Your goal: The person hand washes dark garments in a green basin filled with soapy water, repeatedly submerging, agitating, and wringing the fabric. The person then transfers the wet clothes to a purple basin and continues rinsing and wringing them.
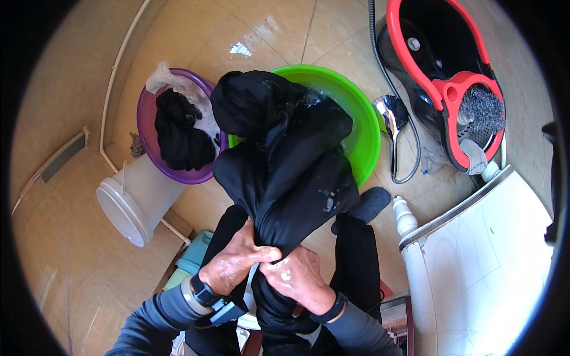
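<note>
A wet black garment [289, 169] is bunched between my legs and spreads forward over a green plastic basin [369, 147] of water. My left hand [240, 260] grips its gathered part from the left, thumb across the cloth. Touching it on the right, my right hand [296, 271] is closed round the same cloth; a little suds shows on its back. Whitish suds also cling to the garment's right side. Left of the green basin stands a purple basin [141, 120], holding foam and another black cloth item [182, 133].
A white lidded bucket [151, 191] stands at the left. On the right, a chrome shower head [392, 115] with its hose lies by a black and red spin-mop bucket [452, 93]. A white cabinet-like fixture [481, 253] fills the lower right. The tiled floor [205, 31] has wet patches.
</note>
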